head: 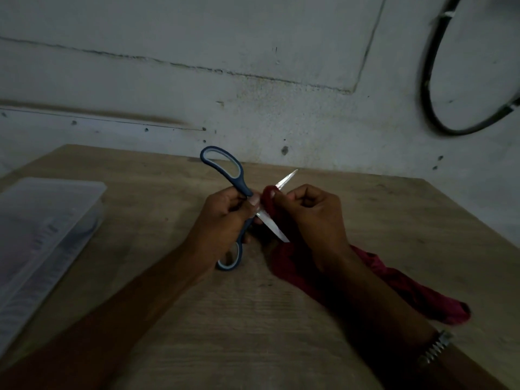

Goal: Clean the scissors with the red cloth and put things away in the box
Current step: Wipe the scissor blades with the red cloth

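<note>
Blue-handled scissors [225, 168] are held spread open above the middle of the wooden table [253, 319]. My left hand [225, 218] grips them near the pivot, one handle loop pointing up and away, the other down toward me. My right hand [312, 220] pinches a bunched part of the red cloth [399, 288] around one steel blade, whose tip sticks out up and to the right. The other blade points down to the right, over the cloth. The rest of the cloth trails under my right forearm onto the table.
A clear plastic box [42, 235] with its lid on lies at the table's left edge. A grey wall stands right behind the table, with a black cable loop [430, 88] hanging at upper right. A metal watch [436, 347] is on my right wrist.
</note>
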`<state>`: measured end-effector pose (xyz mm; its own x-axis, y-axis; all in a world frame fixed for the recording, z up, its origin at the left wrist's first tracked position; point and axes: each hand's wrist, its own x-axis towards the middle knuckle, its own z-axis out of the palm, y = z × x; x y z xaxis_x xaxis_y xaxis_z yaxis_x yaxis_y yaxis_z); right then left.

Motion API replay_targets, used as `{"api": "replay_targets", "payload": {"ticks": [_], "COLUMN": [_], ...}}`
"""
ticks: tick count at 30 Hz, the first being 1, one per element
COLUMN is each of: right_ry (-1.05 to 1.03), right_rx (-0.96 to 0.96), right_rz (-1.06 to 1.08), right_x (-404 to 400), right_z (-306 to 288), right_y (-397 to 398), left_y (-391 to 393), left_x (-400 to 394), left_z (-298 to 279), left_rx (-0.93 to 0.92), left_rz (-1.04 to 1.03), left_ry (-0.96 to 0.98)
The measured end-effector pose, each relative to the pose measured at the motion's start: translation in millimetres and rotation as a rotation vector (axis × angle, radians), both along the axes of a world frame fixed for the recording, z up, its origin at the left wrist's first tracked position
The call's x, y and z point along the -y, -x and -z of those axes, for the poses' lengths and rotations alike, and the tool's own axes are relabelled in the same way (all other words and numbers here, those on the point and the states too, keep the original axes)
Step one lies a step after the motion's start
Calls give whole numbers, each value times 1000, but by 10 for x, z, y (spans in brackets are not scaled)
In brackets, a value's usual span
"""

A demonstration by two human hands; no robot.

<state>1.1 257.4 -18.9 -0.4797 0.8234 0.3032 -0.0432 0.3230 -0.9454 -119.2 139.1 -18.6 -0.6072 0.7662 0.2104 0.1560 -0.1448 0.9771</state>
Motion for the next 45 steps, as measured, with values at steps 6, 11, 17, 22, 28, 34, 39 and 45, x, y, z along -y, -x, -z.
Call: {"api": "replay_targets", "payload": {"ticks": [6, 11, 17, 22, 28, 34, 39, 45], "right_ry": [163, 197, 146, 159, 228, 273, 205, 360], "right_rx": [-97, -105, 97, -10, -130, -204, -116, -183], "right_rz": [17, 22, -132, -76, 55, 55, 26, 113], "right_x": [-91, -139, -36, -83, -173, -218, -167, -273], "right_z": [-71, -35, 70, -5, -2, 16, 49, 8], "right_y": [-65, -80, 5, -46, -43, -105, -74, -95], "left_y": [9, 15, 35, 24, 44, 36, 52, 90], "left_x": [-20, -14, -14, -31, -84, -100, -97, -105], "left_z": [11, 68, 94, 106, 168, 198, 210, 221], "left_rx": [-27, -52, -63, -105, -140, -169, -152, -78], "left_rz": [9, 9, 8, 4, 5, -8, -24, -32], "left_ry": [11, 26, 19, 2, -2, 18, 25, -7]}}
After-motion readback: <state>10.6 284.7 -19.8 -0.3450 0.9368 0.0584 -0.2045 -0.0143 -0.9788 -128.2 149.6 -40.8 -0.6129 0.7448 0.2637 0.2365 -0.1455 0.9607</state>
